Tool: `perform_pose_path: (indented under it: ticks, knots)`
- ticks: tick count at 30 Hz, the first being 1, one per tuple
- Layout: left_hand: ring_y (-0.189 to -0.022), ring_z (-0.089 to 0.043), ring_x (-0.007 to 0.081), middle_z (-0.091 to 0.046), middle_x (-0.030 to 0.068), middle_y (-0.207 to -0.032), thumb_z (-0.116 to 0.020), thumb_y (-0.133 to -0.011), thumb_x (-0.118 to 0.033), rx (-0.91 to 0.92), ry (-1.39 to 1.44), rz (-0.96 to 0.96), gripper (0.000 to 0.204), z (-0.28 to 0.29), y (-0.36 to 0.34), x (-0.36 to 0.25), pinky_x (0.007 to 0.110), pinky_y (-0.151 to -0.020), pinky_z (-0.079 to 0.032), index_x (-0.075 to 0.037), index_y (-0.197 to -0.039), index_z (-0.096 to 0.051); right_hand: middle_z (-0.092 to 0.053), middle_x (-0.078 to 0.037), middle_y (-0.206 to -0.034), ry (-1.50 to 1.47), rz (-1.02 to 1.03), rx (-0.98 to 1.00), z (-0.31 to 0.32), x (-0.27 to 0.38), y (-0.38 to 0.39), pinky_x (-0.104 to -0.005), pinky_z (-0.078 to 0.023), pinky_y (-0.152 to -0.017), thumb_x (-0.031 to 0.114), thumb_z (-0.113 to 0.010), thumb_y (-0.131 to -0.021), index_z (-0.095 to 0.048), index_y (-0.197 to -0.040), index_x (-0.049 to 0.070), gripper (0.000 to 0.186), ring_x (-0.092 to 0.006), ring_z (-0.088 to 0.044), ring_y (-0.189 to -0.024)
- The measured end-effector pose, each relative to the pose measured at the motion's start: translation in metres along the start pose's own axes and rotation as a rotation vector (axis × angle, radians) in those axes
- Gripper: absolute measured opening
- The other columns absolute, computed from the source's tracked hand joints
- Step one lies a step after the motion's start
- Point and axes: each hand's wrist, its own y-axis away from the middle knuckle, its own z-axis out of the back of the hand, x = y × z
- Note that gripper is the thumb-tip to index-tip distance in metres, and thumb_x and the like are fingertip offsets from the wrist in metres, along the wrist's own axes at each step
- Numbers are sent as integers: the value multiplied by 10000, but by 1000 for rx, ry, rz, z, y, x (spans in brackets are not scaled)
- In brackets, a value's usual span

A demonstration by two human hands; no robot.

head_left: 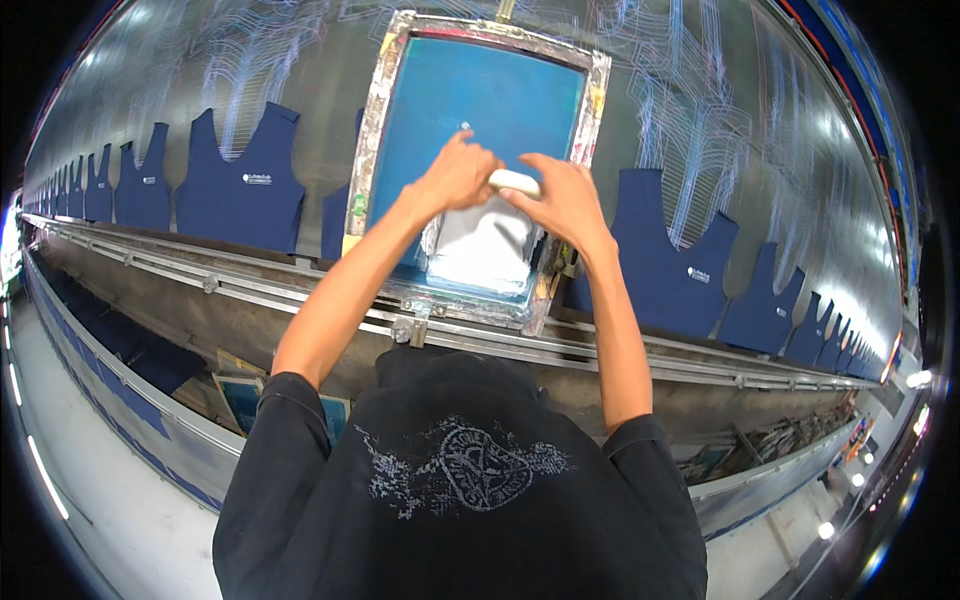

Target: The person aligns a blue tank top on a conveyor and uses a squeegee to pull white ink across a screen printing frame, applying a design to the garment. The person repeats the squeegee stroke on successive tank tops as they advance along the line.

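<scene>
A screen-printing frame with blue mesh and a paint-stained border lies in front of me. White ink covers its lower part. A squeegee with a pale handle stands over the ink, its blade mostly hidden. My left hand grips the handle's left end, forefinger raised toward the mesh. My right hand holds the right end, thumb across the near side and fingers arched above.
Navy fabric garment pieces with small white prints line the long table on both sides. A metal rail runs along the near edge. Below are more screens and a lower shelf with dark fabric.
</scene>
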Motion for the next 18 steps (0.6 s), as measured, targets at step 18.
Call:
perform_pose_path:
  ticks: [18]
  knots:
    - [-838,-688,335,-668,119,-682,-685,-708,-90,19,62,-13,390,-14,10,-5,525,-1160,-358,-109,-1090,-759,-675,-164,-684,90,-18,10,-50,-8,1,-465,-423,-749,55,-697,-748,-673,-810,73,69,-359,-677,-705]
